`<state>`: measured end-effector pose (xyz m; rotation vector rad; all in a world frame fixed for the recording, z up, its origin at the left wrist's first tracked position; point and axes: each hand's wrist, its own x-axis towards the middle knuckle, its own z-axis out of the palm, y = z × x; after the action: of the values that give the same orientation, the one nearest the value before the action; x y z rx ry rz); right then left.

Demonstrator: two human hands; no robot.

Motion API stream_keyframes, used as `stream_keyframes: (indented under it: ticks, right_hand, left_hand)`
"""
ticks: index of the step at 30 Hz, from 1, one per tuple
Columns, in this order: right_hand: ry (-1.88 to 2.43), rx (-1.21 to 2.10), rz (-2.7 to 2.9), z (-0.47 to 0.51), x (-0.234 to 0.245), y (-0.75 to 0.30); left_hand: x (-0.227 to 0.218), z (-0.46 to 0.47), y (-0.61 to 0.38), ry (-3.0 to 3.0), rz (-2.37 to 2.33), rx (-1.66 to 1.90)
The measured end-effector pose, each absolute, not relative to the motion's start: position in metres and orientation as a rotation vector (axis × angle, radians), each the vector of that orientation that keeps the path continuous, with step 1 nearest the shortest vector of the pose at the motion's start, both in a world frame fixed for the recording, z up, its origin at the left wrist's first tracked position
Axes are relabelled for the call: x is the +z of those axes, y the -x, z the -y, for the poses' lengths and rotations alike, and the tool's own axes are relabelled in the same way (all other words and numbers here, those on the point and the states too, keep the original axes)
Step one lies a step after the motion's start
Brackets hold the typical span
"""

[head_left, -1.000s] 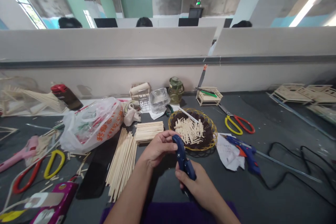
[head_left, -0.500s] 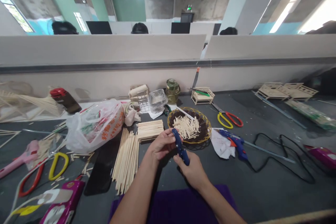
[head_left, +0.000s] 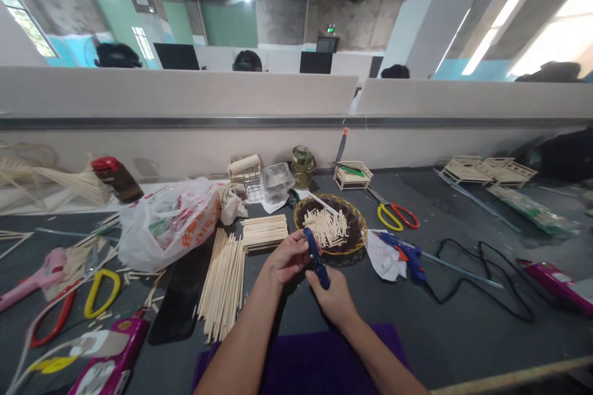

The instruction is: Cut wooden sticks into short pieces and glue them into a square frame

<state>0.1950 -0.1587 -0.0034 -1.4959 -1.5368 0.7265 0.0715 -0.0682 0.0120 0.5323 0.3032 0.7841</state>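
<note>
Blue tool (head_left: 317, 259) is held up over the worktop (head_left: 463, 333), between the two hands and just this side of the basket (head_left: 364, 228). The fingers of the right hand (head_left: 334, 299) are wrapped around its lower part. The fingers of the left hand (head_left: 290, 256) are bent in at its upper end; whether they grip the tool itself or something small beside it, I cannot tell. Compared with a second ago, less of the tool shows below the right hand, and the view has turned rightward, bringing a magenta object (head_left: 556, 284) in at the right. Since the last half second the hands have barely shifted. I judge that the handling at the tool's upper end is still going on, with nothing set down.

Short sticks (head_left: 327, 225) lie heaped in the basket. To the left are a stack of sticks (head_left: 265, 231), then long sticks (head_left: 222, 290) laid side by side, with a black slab (head_left: 173, 308) and a plastic bag (head_left: 169, 222) beyond. Right of the basket are some paper (head_left: 384, 266), a glue gun (head_left: 412, 257) and, farther back, scissors (head_left: 385, 202). A small frame (head_left: 353, 179) and a green flask (head_left: 303, 168) stand near the partition (head_left: 259, 142). Purple cloth (head_left: 301, 358) lies nearest the wearer, between the forearms.
</note>
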Motion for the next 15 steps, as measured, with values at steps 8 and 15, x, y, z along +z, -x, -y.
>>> stream_keyframes:
  ticks: [8,15]
  right_hand:
    - [1.411,1.267,1.272,0.147,-0.004,-0.195]
    - [1.201,1.715,1.035,0.153,0.026,-0.201]
  left_hand:
    - [0.017,0.071,-0.085,-0.481,-0.341,0.875]
    - [0.04,0.078,-0.092,-0.28,-0.304,0.934]
